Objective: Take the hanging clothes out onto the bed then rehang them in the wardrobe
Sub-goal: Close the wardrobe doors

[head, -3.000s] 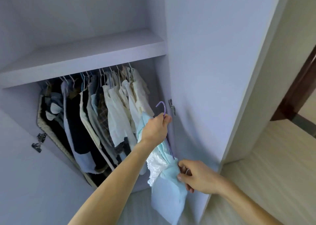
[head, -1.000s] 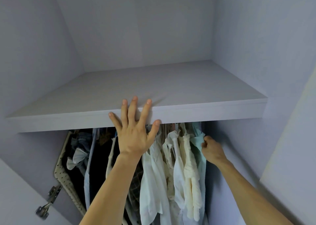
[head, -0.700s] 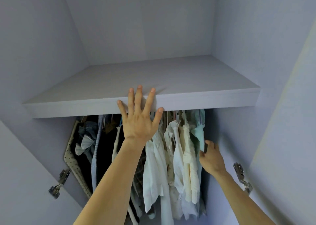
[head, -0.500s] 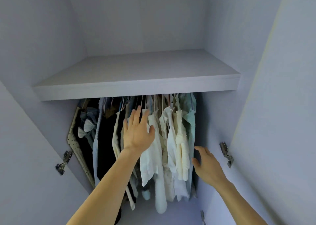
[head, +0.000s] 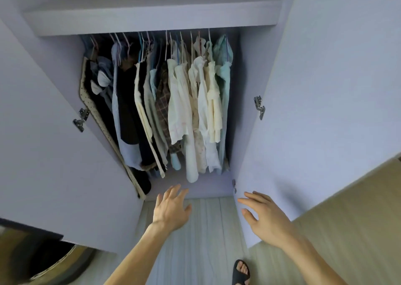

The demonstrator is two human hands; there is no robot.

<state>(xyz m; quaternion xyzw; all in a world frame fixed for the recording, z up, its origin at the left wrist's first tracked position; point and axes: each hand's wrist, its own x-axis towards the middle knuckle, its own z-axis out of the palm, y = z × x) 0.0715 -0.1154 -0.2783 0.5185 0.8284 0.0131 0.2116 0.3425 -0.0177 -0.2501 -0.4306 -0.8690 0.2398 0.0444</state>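
Lilac wardrobe, white and cream shirts, mint top, brown plaid shirt, black sandal

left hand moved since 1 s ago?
Yes. The left hand has dropped from the shelf edge, where it was pressed flat, to below the hems of the hanging clothes, open and holding nothing.

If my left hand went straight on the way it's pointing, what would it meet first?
Likely the hem of the long white garment, just above the left hand. Depth is unclear; it might pass under to the back wall.
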